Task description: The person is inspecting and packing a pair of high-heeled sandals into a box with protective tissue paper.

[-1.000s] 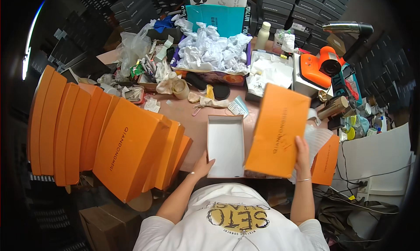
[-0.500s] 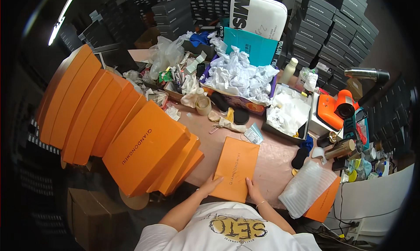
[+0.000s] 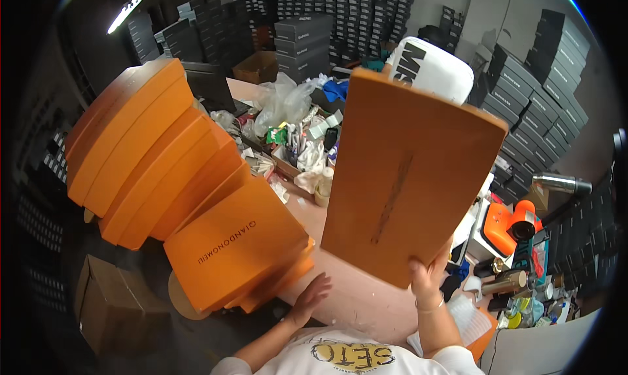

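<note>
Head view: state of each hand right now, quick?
Left hand: open, holding nothing, near the stacked orange boxes.
Right hand: closed on the lower edge of the raised orange box.

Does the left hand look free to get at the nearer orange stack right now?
Probably yes: the left hand looks empty and open, close beside the nearer orange stack, with nothing visible between them. The box is in the right hand, off to the other side.

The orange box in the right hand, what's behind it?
Above the orange box, a rounded white panel peeks out; its lower part and anything else directly behind are covered.
</note>
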Demonstrator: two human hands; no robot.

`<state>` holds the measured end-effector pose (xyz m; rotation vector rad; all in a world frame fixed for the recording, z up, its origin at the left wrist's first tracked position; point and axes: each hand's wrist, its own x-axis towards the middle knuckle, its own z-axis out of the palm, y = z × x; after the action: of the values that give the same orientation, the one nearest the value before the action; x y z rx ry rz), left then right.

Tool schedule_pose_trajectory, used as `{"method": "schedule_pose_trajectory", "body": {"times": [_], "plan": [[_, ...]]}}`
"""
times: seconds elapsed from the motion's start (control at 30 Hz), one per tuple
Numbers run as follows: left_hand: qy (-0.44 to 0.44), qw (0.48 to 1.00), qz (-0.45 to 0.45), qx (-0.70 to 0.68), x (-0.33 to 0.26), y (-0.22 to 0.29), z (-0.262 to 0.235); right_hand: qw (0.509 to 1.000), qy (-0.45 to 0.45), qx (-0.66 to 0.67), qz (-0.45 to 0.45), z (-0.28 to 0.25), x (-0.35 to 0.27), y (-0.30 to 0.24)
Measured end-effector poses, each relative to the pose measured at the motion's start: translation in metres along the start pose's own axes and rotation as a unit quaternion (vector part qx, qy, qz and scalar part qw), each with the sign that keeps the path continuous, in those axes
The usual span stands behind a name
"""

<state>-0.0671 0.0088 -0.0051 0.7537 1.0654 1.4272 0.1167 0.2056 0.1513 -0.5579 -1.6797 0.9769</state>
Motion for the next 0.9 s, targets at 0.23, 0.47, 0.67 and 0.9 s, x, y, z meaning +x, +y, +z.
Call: {"method": "schedule_pose_trajectory", "body": {"times": [0.23, 0.47, 0.67, 0.9], "plan": [[0.111, 0.987, -0.098, -0.066, -0.046, -0.009, -0.037, 0.963, 0.175, -0.203, -0.010, 0.055, 0.437, 0.017], [0.176, 0.964, -0.131, -0.147, -0.053, -0.034, -0.049, 0.982, -0.092, -0.019, -0.167, 0.112, 0.435, 0.029], [0.086, 0.976, -0.167, -0.113, -0.038, -0.028, -0.048, 0.958, -0.266, -0.106, -0.003, 0.035, 0.259, 0.041], [-0.068, 0.978, -0.191, 0.043, 0.013, -0.020, -0.027, 0.890, -0.324, -0.065, 0.315, -0.059, -0.027, 0.044]]}}
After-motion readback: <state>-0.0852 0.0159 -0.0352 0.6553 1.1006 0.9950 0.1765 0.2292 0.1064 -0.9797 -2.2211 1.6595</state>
